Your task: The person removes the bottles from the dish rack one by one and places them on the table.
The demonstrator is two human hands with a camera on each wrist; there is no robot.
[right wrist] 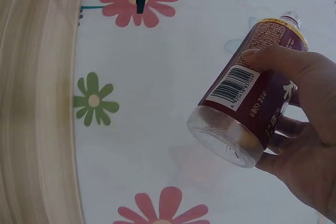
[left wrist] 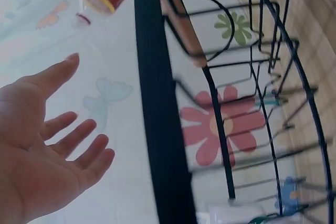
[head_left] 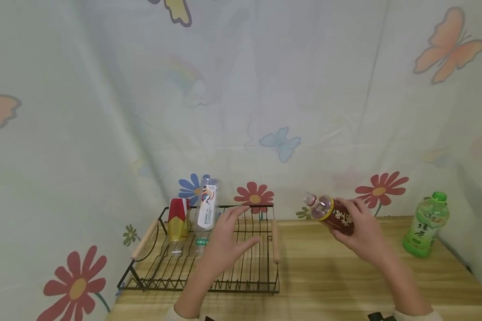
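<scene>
My right hand (head_left: 363, 234) grips a clear plastic bottle with a dark red label (head_left: 340, 217) round its middle, held above the table and tilted with its neck to the left. In the right wrist view the bottle (right wrist: 252, 82) shows a barcode and its base, with the thumb across the label. My left hand (head_left: 223, 243) is over the black wire rack (head_left: 249, 285), fingers and thumb spread, holding nothing. Inside the rack, at its left, a bottle with a red and yellow label (head_left: 178, 220) stands neck down. Beside it leans a clear bottle with a white label (head_left: 207, 207).
A green-tinted bottle (head_left: 425, 225) stands upright at the right of the wooden table (head_left: 317, 276). Wooden handles (head_left: 275, 241) sit on the rack's sides. A patterned curtain (head_left: 325, 89) hangs close behind the table.
</scene>
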